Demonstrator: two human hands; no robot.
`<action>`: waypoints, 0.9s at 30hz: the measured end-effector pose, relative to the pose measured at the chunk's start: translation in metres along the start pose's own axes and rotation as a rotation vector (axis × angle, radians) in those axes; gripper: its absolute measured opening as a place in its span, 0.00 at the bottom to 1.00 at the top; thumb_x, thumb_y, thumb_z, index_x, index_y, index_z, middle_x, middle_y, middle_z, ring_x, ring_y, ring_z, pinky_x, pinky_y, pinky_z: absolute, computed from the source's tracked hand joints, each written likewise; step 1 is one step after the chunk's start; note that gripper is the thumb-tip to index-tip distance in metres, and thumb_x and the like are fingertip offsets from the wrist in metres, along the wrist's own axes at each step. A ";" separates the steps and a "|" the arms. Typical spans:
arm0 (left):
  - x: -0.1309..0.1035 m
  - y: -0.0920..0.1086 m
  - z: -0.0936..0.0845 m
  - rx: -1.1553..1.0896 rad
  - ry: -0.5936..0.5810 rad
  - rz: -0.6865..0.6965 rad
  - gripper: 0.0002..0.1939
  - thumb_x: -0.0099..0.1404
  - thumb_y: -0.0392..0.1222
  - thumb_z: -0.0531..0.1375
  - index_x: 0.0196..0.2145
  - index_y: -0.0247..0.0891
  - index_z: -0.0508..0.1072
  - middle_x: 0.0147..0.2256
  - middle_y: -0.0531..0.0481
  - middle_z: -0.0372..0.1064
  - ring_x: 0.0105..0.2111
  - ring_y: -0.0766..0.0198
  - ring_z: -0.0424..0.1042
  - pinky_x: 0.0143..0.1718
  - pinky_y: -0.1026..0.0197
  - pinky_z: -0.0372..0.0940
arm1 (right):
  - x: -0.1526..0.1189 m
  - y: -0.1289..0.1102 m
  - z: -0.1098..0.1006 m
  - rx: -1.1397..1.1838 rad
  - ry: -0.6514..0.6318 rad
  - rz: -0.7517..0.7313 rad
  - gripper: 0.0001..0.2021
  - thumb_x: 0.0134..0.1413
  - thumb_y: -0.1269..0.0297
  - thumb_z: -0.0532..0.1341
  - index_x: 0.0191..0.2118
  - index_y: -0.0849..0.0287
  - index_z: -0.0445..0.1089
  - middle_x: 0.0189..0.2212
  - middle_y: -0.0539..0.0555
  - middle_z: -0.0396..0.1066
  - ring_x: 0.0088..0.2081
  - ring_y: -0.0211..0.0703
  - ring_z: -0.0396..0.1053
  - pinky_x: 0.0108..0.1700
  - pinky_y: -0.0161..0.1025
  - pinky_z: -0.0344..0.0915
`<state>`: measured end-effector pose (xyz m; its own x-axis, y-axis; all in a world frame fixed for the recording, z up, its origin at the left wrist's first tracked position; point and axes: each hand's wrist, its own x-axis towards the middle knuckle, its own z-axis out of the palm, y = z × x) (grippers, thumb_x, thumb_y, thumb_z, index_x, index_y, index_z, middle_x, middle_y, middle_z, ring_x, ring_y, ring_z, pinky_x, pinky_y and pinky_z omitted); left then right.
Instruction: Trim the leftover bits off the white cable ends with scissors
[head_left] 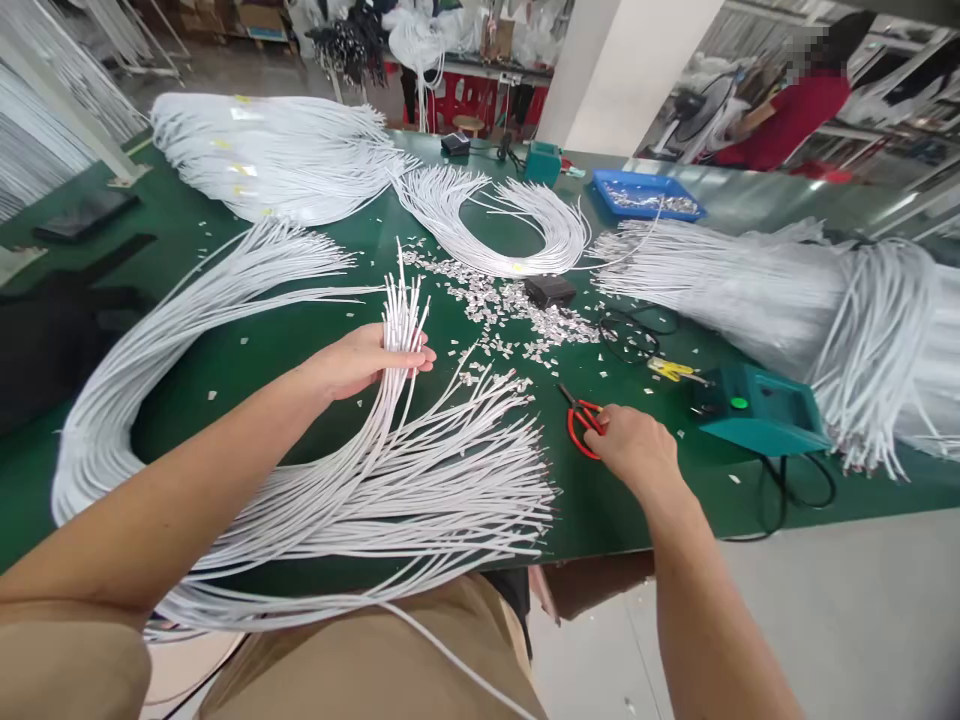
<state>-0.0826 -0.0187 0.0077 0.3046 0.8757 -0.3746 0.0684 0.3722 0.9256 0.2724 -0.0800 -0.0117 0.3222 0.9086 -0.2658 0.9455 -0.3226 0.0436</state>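
Observation:
My left hand [367, 362] is wrapped round a small bunch of white cables [401, 325], whose cut ends point upward above the fingers. These cables belong to a large looped bundle [97, 420] that curves along the left of the green table, its loose ends fanned out below my left hand. On the right, my right hand [634, 440] has its fingers closed at the red handles of a pair of scissors [583, 425]. The dark blades point up and left, toward many small pale pieces [495, 300] scattered on the table.
A teal machine [765, 408] with black cords and yellow-handled pliers [671, 370] stand right. Farther back are a black block [550, 291], a blue tray [646, 194], and more cable bundles [277, 155]. A person in red [787, 120] is beyond the table.

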 end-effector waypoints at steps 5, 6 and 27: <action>0.000 -0.005 0.000 -0.052 0.048 0.032 0.19 0.49 0.40 0.72 0.38 0.39 0.74 0.33 0.52 0.72 0.37 0.63 0.74 0.39 0.60 0.66 | 0.004 -0.019 -0.028 0.893 0.002 -0.236 0.13 0.47 0.60 0.62 0.40 0.58 0.72 0.34 0.55 0.76 0.36 0.47 0.74 0.39 0.42 0.66; 0.001 -0.005 0.001 -0.066 0.062 0.043 0.19 0.48 0.40 0.72 0.38 0.38 0.73 0.32 0.52 0.71 0.35 0.64 0.73 0.38 0.61 0.65 | 0.005 -0.032 -0.033 1.066 -0.043 -0.329 0.16 0.46 0.58 0.64 0.43 0.57 0.72 0.34 0.54 0.75 0.34 0.45 0.73 0.38 0.41 0.67; 0.008 -0.010 0.005 -0.067 0.218 0.167 0.16 0.50 0.44 0.71 0.33 0.38 0.71 0.32 0.53 0.73 0.33 0.62 0.76 0.40 0.58 0.68 | 0.037 -0.191 -0.036 1.455 -0.627 -0.727 0.09 0.42 0.58 0.71 0.28 0.57 0.76 0.24 0.47 0.69 0.27 0.33 0.64 0.36 0.38 0.62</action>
<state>-0.0760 -0.0173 -0.0045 0.0946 0.9695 -0.2262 -0.0306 0.2299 0.9727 0.1055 0.0250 0.0045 -0.5111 0.8458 -0.1529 -0.0462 -0.2047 -0.9777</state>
